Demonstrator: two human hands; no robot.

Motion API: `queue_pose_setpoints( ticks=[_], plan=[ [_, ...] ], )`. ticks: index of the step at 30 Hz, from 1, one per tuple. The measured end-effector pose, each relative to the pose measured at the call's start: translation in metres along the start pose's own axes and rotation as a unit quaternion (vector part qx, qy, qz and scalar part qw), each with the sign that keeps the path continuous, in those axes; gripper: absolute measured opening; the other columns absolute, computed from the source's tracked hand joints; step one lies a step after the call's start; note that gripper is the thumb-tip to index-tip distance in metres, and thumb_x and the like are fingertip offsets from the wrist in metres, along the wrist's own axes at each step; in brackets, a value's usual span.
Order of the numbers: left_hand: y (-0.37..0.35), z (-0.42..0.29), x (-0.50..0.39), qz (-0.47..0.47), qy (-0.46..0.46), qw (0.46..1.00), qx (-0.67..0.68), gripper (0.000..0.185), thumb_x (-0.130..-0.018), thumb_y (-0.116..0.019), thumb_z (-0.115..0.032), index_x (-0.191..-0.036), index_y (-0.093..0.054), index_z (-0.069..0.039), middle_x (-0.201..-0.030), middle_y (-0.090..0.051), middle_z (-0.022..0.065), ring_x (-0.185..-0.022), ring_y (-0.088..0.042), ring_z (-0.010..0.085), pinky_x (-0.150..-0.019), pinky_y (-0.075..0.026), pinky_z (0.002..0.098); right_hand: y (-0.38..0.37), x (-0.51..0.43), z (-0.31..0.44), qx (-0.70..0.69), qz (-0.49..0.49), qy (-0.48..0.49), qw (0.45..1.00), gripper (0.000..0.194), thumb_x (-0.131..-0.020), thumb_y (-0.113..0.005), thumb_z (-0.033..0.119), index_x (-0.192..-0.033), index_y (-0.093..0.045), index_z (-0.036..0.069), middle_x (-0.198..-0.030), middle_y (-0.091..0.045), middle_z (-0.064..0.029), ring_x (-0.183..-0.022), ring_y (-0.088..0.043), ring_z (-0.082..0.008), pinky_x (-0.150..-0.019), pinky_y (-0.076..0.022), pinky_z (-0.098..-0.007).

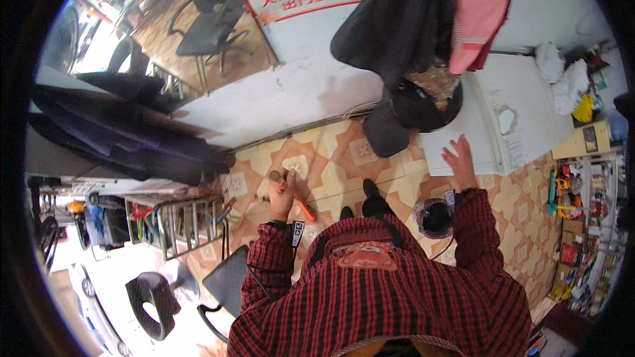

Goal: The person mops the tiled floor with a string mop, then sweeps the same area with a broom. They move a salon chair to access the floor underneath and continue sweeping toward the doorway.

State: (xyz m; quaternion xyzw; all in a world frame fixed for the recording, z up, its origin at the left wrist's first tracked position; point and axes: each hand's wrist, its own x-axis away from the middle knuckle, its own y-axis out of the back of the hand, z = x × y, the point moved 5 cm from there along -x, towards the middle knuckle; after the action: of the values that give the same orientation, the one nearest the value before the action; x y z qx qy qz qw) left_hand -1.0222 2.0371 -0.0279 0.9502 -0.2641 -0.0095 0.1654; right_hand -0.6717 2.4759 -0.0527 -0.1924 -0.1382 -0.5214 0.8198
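My left hand (pixel 282 198) is closed around a tool with an orange handle (pixel 304 209). The handle slants down and right below my fingers. A round, brownish end (pixel 274 175) pokes out above the fist; I cannot tell whether it belongs to the same tool. With fingers spread, my right hand (pixel 460 159) holds nothing. It is over the lower part of a white appliance (pixel 446 156) that resembles a refrigerator, and contact is unclear. Below and left of that hand, a round bin (pixel 433 219) with a dark inside stands on the tiled floor (pixel 364 151).
Dark clothes (pixel 397 15) and a pink checked cloth (pixel 481 15) hang ahead above a black bag-like item (pixel 426 106). A metal rack (pixel 188 223) and a black chair (pixel 228 277) stand left. Crowded shelves (pixel 585 228) line the right. A mirror (pixel 198 25) leans ahead-left.
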Motion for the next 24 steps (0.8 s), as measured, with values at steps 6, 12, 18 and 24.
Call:
queue_pose_setpoints(
  ticks=[6, 12, 18, 24],
  plan=[
    [0.062, 0.007, 0.016, -0.123, 0.062, 0.981, 0.138, 0.030, -0.101, -0.058, -0.018, -0.075, -0.045, -0.009, -0.067, -0.045, -0.0042, -0.058, -0.040, 0.0052, -0.052, -0.033, 0.0237, 0.011, -0.105, 0.008, -0.026, -0.109, -0.112, 0.987, 0.109, -0.082, -0.060, 0.075, -0.160, -0.007, 0.021, -0.159, -0.014, -0.0236, -0.129, -0.046, -0.0392, -0.099, -0.0496, -0.0456],
    [0.024, -0.005, 0.000, -0.091, 0.125, 0.988, 0.004, 0.015, -0.101, -0.057, -0.017, -0.093, -0.060, -0.005, -0.076, -0.053, -0.0046, -0.066, -0.046, 0.0041, -0.058, -0.038, 0.0211, 0.022, -0.197, -0.018, -0.053, 0.000, -0.173, 0.983, 0.101, -0.088, -0.053, 0.073, -0.160, 0.002, 0.028, -0.165, 0.005, -0.0116, -0.149, -0.012, -0.0397, -0.110, -0.0344, -0.0584],
    [-0.130, -0.031, -0.091, 0.086, -0.012, 0.996, -0.003, 0.041, -0.097, -0.061, -0.013, -0.137, -0.053, -0.003, -0.115, -0.066, 0.0074, -0.098, -0.062, 0.0130, -0.079, -0.054, 0.0278, 0.040, -0.222, -0.032, -0.129, -0.045, -0.147, 0.980, 0.058, -0.089, -0.057, 0.068, -0.094, -0.062, 0.011, -0.078, -0.064, -0.0053, -0.079, -0.063, -0.0231, -0.079, -0.0550, -0.0435],
    [-0.249, -0.051, -0.152, 0.187, 0.001, 0.982, -0.024, 0.064, -0.093, -0.070, -0.024, -0.147, -0.040, -0.009, -0.120, -0.064, 0.0187, -0.105, -0.064, 0.0274, -0.087, -0.052, 0.0384, 0.058, -0.272, -0.004, 0.032, 0.099, -0.087, 0.991, 0.083, -0.096, -0.051, 0.062, -0.159, -0.021, 0.016, -0.156, -0.032, -0.0084, -0.131, -0.045, -0.0264, -0.103, -0.0394, -0.0444]
  ],
)
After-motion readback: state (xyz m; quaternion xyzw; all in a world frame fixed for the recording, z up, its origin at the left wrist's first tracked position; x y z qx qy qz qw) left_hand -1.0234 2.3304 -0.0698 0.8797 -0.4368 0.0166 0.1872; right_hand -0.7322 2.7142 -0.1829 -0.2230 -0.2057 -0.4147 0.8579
